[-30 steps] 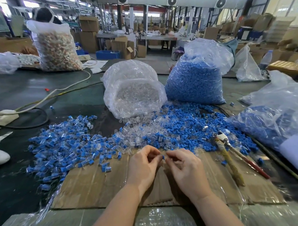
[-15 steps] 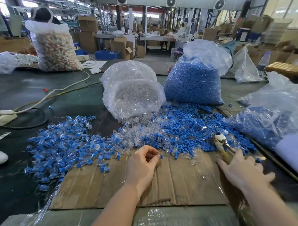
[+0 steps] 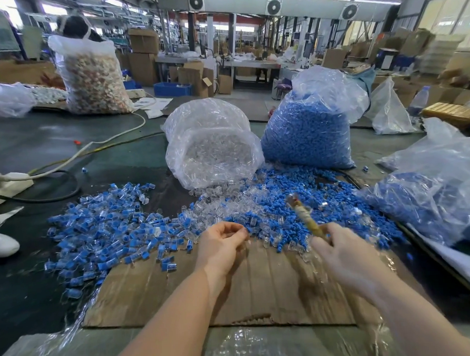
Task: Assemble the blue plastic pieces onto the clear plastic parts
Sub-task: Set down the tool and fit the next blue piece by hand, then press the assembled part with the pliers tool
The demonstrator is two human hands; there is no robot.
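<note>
Left hand: the left hand [image 3: 222, 244] hovered palm-up-and-inward over the far edge of the cardboard sheet [image 3: 179, 293], fingers curled toward the thumb and pinching a small blue piece at the fingertips [image 3: 243, 231]; whether a clear part was pinched with it could not be told.
Right hand: the right hand [image 3: 339, 251] was blurred by motion, its fingers wrapped round the lower end of a tool with a tan wrapped handle [image 3: 307, 219], which slanted up and away to the left over the pile.
Left forearm: bare, it ran from the bottom edge up to the middle of the cardboard.
Right forearm: bare, it entered from the lower right corner and was cut off by the frame.
Loose blue pieces: a pile of blue pieces [image 3: 305, 199] lay just beyond both hands, mixed with clear parts [image 3: 224, 202].
Assembled pile: blue-and-clear pieces [image 3: 104, 229] were spread to the left of the left hand.
Supply bags: a bag of clear parts [image 3: 214, 151] and a bag of blue pieces [image 3: 310, 131] stood side by side behind the piles.
Hard to make out: the tool's metal tip was smeared; its shape could not be read.
Cut off: another bag with blue contents [image 3: 428, 193] ran out of the right edge.
</note>
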